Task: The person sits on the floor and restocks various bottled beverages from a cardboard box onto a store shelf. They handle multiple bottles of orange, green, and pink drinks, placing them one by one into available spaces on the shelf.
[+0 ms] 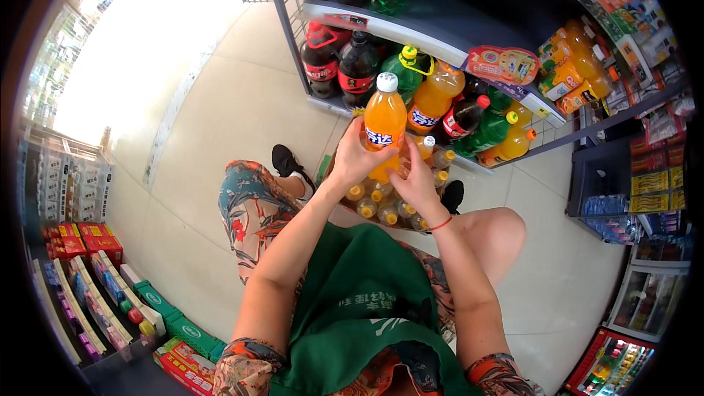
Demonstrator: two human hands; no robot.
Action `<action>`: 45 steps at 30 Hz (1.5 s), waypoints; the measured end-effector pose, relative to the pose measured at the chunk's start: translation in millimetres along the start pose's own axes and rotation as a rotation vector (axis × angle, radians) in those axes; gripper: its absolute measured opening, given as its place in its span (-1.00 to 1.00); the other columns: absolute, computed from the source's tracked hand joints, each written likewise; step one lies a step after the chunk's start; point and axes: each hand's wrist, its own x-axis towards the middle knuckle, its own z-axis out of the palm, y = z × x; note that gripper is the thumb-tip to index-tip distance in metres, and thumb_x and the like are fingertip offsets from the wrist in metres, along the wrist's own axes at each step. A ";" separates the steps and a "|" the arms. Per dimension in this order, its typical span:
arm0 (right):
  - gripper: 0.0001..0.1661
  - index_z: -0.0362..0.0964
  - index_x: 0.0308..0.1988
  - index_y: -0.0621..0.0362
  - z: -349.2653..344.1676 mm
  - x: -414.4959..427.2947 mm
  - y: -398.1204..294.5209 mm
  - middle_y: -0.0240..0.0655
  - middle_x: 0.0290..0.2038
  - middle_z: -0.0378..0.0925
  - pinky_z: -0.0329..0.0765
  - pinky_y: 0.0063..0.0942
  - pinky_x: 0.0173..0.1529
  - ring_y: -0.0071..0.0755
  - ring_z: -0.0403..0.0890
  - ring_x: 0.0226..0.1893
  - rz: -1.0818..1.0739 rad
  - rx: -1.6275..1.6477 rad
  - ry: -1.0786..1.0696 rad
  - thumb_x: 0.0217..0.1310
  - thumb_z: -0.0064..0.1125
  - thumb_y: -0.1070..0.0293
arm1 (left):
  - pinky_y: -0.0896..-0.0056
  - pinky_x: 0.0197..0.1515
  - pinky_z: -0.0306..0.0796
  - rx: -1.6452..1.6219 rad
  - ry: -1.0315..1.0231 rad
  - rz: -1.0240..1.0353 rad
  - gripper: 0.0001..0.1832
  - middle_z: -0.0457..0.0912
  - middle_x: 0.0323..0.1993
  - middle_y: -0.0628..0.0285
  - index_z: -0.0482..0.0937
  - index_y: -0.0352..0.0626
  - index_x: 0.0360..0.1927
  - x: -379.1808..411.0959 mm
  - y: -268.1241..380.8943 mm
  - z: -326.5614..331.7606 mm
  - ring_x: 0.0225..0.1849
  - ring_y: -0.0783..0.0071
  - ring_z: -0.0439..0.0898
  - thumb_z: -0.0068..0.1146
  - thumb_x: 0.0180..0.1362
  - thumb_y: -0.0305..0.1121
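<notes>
Between my two hands stands an orange soda bottle with a white cap (385, 113), roughly upright. My left hand (355, 151) wraps its thumb and fingers round the bottle's label from the left side. At the lower right of the bottle is my right hand (415, 179), fingers spread against its side; how firmly it grips cannot be told. Below the hands, a carton of clear bottles with yellow caps (388, 212) sits on the floor between my feet. Another white-capped orange bottle (426, 146) rises from the carton's right part, just behind my right hand.
A shelf rack (385, 27) in front holds large cola bottles (357, 69), green bottles (484, 135) and orange soda bottles (437, 93) on its bottom level. Candy displays (99, 308) stand at lower left, a dark bin of packets (605, 209) at right. My knees are bent to both sides.
</notes>
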 end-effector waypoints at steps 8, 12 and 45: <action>-0.06 -0.07 0.38 0.20 -20.5 27.7 -42.4 0.09 0.09 0.46 0.53 -0.14 0.04 0.15 0.54 0.06 -0.009 -0.150 0.201 0.18 0.29 0.21 | 0.31 0.11 0.47 0.032 -0.001 0.074 -0.20 0.57 0.06 0.07 0.30 -0.30 0.23 17.2 67.5 17.5 0.10 0.28 0.57 0.47 -0.08 -0.34; -0.05 -0.08 0.37 0.23 -47.3 52.3 -56.5 0.05 0.06 0.50 0.56 -0.21 -0.01 0.10 0.58 0.03 -0.010 -0.153 0.201 0.20 0.29 0.15 | 0.32 0.19 0.45 -0.113 -0.107 0.183 -0.34 0.35 0.28 0.11 0.25 -0.28 0.30 36.3 83.9 17.7 0.26 0.35 0.41 0.25 0.13 -0.58; -0.23 0.04 0.28 0.37 -149.0 240.2 -73.7 -0.06 0.05 0.55 0.49 -0.49 0.08 -0.32 0.60 0.04 -0.244 0.056 0.273 0.26 0.26 0.30 | 0.45 0.10 0.43 -0.209 -0.082 0.297 -0.46 0.52 0.16 0.03 0.28 -0.38 0.32 226.8 129.9 59.5 0.07 0.39 0.58 0.04 0.28 -0.43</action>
